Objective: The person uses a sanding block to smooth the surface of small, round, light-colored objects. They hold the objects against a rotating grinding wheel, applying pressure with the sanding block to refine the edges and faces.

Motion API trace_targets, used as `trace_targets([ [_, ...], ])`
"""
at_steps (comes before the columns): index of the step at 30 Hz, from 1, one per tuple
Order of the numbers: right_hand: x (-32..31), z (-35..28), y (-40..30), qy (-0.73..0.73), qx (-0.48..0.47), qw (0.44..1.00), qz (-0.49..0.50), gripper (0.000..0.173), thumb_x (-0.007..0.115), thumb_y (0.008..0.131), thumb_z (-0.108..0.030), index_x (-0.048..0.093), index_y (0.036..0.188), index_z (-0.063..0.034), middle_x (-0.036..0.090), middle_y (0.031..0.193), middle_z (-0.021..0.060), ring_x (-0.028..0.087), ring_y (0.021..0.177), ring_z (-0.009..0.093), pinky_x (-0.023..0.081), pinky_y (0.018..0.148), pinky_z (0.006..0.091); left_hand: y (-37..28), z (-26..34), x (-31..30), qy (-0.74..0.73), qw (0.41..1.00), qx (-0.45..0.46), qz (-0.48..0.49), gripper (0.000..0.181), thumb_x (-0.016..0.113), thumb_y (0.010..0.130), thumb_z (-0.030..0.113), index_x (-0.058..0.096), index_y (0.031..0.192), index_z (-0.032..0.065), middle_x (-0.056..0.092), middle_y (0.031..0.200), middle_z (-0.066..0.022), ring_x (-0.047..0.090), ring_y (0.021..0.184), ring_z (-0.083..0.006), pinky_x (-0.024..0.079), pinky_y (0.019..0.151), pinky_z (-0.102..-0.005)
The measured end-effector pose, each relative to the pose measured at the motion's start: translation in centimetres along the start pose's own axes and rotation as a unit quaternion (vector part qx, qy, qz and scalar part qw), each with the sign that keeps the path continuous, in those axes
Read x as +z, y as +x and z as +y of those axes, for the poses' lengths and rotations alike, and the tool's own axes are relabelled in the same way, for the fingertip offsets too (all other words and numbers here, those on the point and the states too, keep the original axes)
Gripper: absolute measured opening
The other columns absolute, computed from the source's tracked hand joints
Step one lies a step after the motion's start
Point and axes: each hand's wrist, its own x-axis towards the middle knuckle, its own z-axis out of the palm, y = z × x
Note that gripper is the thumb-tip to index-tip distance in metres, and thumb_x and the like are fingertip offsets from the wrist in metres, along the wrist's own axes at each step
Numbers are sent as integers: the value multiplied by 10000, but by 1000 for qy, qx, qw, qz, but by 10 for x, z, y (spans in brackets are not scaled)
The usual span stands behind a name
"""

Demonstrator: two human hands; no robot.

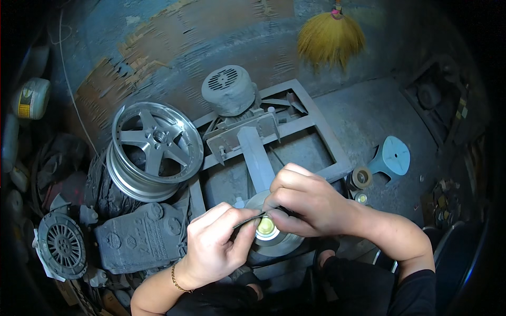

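Between both hands is a thin dark strip [249, 219], pinched by the fingertips. My left hand [223, 237] grips its left part between thumb and index finger. The fingers of my right hand [304, 203] close on its other end. Just below the fingertips lies a round yellow-green piece with a pale rim [266, 226], at the centre of a grey disc [282, 245]. Beyond the hands, a metal belt guard [255, 154] runs from the disc up to an electric motor [228, 89] on a metal frame [336, 170]. My fingers hide part of the strip and disc.
An alloy wheel rim [158, 146] stands left of the frame, above a dusty dark casting [138, 237] and a round slotted part [63, 245]. Rightward are a tape roll [361, 177] and a blue plastic stool [395, 156]. A straw broom [331, 39] hangs at the wall.
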Motion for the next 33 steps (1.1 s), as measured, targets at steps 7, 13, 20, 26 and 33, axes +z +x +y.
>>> trace_targets([
  [7,0,-1,-1,2,8,1000,3,175,716,847,-127,620,934,-10,540,896,125,532,846,312,468,734,394,2,0,-2,-12,1000,-19,-10,134,755,817,-4,713,944,1,590,695,-105,574,560,-230,451,520,-315],
  [13,1,-1,-1,5,12,1000,5,179,720,840,-128,627,937,-10,551,907,129,538,851,316,472,735,397,3,1,-4,-16,999,-36,-24,124,754,825,5,710,941,-7,583,695,-106,573,559,-219,452,521,-311],
  [20,1,2,-1,-12,4,1000,11,177,748,857,-148,652,958,-40,595,882,104,576,827,293,483,727,368,2,2,-4,-21,999,-37,-20,127,757,827,8,706,942,-11,577,694,-105,571,558,-216,449,518,-310],
  [26,-1,0,0,-25,7,1000,11,155,749,841,-121,668,946,-40,602,884,103,580,822,294,485,735,366,2,-1,-2,-22,999,-25,-13,114,756,831,13,703,929,-10,585,701,-101,564,554,-203,445,516,-305],
  [33,-21,-14,12,-43,32,996,67,236,759,819,-109,715,1033,-23,609,912,113,608,854,280,502,759,370,6,-12,-27,-55,997,-53,21,87,743,827,31,713,897,-11,588,706,-61,536,563,-147,422,523,-279],
])
